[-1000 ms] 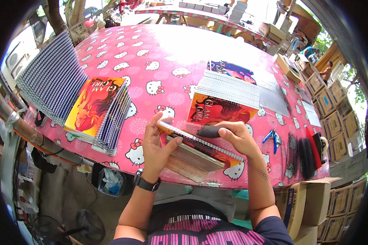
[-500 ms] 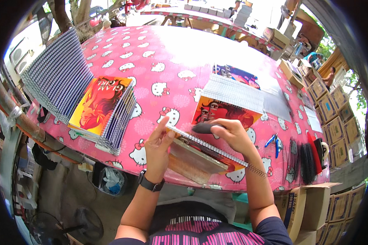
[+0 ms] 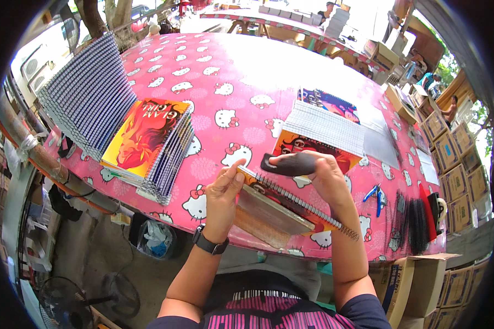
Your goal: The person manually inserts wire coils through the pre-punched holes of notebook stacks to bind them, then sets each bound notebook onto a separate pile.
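Observation:
A spiral notebook [image 3: 296, 202] with an orange-and-red cover lies tilted near the table's front edge, its coiled spine facing away from me. My left hand [image 3: 223, 192] pinches its left corner between thumb and fingers. A loose end of the dark coil [image 3: 349, 233] sticks out past the spine's right end, beside my right forearm. Above the spine is my right hand [image 3: 330, 178], its fingers closed around a dark cloth-like piece [image 3: 296, 164] that hides most of them. A pale clear-looking block [image 3: 269, 219] sits just below the notebook.
Stacked spiral notebooks [image 3: 148, 137] stand at the left; another row [image 3: 324, 126] stands beyond my right hand. Blue-handled pliers [image 3: 374, 198] and black coils [image 3: 417, 219] lie on the right. An open carton [image 3: 417, 279] is below the table edge. People are in the background.
My right hand has turned and lifted slightly off the spine, with the dark piece now more level. My left hand keeps its pinch on the notebook corner. The whole view has shifted slightly.

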The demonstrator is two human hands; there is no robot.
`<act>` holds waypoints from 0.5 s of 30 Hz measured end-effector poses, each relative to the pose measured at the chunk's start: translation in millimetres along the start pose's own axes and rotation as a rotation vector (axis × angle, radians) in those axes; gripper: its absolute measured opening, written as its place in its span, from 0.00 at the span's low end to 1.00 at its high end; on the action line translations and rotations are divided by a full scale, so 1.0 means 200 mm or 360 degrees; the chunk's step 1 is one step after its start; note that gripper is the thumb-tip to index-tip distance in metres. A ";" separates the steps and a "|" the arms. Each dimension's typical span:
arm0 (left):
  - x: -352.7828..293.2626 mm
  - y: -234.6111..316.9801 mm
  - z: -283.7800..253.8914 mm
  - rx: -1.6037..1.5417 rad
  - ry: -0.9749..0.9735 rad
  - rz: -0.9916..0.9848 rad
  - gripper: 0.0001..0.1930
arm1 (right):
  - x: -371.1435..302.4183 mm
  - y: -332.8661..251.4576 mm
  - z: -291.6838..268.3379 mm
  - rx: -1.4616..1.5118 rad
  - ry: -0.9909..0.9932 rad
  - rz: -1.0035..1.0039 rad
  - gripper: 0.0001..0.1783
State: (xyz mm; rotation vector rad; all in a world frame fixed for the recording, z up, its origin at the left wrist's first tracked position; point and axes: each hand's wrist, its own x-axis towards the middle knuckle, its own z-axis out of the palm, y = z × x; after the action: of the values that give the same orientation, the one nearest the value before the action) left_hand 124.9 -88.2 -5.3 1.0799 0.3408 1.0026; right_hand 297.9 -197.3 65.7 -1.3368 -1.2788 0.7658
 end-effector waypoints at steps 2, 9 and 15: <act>0.00 -0.03 -0.01 -0.0049 -0.0019 -0.0006 0.16 | 0.00 0.02 0.02 0.0122 -0.0047 -0.0071 0.24; 0.01 -0.01 0.01 -0.0017 -0.0044 0.0013 0.16 | 0.01 0.08 0.01 0.0047 -0.0139 0.0001 0.24; 0.01 0.02 0.00 0.0220 -0.0158 0.0052 0.13 | -0.16 0.14 -0.07 -0.0727 0.0000 0.0161 0.23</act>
State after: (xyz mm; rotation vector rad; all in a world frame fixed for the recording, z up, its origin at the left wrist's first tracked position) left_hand 124.1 -85.1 -1.7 1.2592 0.3158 0.9617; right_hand 312.0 -226.6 34.7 -1.7756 -1.4497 0.5580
